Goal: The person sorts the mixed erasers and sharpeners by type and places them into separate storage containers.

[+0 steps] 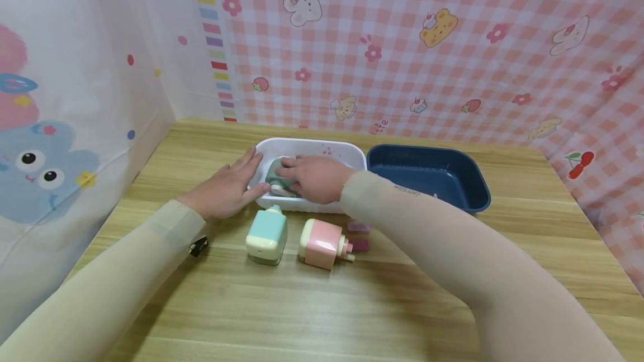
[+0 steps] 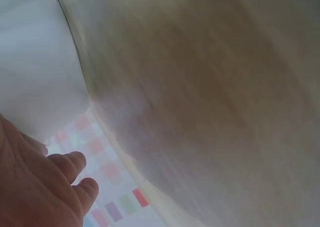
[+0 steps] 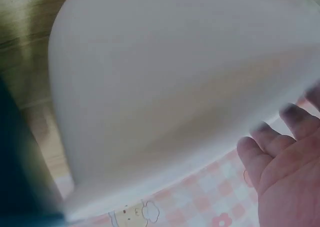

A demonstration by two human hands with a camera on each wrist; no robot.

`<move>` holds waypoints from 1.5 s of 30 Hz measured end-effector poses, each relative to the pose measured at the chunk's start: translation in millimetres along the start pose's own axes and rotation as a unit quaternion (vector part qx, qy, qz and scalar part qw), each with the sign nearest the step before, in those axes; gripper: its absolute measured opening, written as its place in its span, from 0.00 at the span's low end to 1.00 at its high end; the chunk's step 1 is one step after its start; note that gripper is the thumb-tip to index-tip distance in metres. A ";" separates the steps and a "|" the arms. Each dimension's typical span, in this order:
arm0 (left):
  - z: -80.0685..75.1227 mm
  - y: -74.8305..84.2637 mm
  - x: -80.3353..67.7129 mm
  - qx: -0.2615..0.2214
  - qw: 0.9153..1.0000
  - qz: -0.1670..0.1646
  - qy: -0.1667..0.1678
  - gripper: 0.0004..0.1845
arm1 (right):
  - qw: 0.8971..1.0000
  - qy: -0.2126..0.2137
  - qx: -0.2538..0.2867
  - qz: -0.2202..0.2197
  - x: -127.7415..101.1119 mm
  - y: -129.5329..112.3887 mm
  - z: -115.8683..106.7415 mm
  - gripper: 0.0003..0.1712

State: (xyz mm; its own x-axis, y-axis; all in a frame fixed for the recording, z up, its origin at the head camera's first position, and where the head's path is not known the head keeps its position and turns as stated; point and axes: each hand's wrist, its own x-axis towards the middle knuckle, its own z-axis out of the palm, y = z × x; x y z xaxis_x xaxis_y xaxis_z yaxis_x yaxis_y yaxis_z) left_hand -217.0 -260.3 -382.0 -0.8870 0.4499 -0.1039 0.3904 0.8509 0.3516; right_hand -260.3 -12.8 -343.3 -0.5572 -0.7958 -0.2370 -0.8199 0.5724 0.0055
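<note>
In the head view, my left hand [image 1: 223, 186] rests at the left end of a white basin [image 1: 314, 205], fingers spread along its rim and thumb over its near corner. My right hand [image 1: 319, 177] reaches into this basin, and its fingers hold a green bottle [image 1: 274, 172] with a pale part facing me. The hand covers much of the bottle. In front of the basin, a light blue bottle [image 1: 268, 230] with a cream base lies with its cap toward the basin. Beside it is a pink pump bottle [image 1: 324, 241], nozzle pointing right. The right wrist view is blurred and shows the basin wall [image 3: 165, 77] beside my fingers.
A dark blue basin [image 1: 427, 152] stands right of the white one. Two small pinkish pieces [image 1: 359, 245] lie by the pink bottle, partly hidden. A small black clip [image 1: 198, 247] is at my left sleeve. Patterned curtains [image 1: 402, 43] close off the back and sides.
</note>
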 end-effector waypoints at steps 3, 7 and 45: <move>0.2 0.6 0.1 -0.002 1.000 0.000 0.004 0.47 | 1.000 0.000 0.021 0.010 -6.4 3.6 -2.7 0.34; -0.8 0.9 -0.2 -0.003 1.000 -0.001 0.004 0.48 | 1.000 -0.006 0.021 0.011 -12.8 5.6 -6.1 0.33; -0.6 2.9 0.2 -0.002 1.000 0.001 0.004 0.46 | 1.000 0.003 0.021 -0.012 -3.8 -4.6 -4.2 0.32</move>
State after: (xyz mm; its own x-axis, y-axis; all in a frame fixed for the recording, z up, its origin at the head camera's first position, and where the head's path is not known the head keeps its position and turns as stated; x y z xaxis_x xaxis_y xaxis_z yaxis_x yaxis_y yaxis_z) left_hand -216.2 -258.0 -380.5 -0.8881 0.4497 -0.0949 0.3916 0.8486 0.3557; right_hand -255.0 -13.3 -338.4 -0.5383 -0.8105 -0.2310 -0.8271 0.5607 -0.0400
